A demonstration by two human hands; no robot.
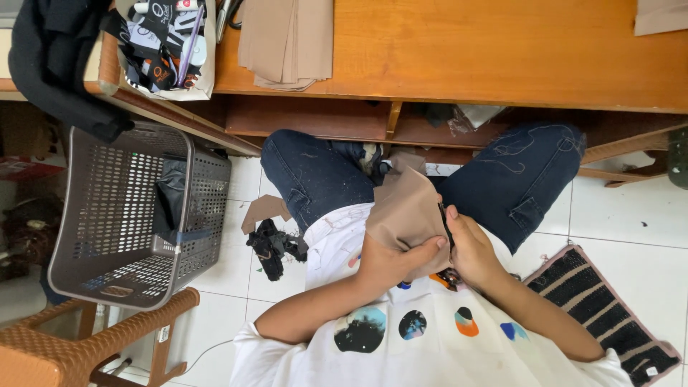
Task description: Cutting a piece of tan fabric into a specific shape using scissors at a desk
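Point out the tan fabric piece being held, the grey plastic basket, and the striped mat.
tan fabric piece point(405, 211): head view, on its flat middle above the thumbs.
grey plastic basket point(107, 208): head view, on its perforated side wall.
striped mat point(605, 315): head view, on its dark striped middle.

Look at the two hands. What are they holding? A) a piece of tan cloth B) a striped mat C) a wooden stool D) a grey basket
A: the left hand and the right hand both grip the piece of tan cloth over the lap, while the grey basket stands apart on the stool and the striped mat lies on the floor.
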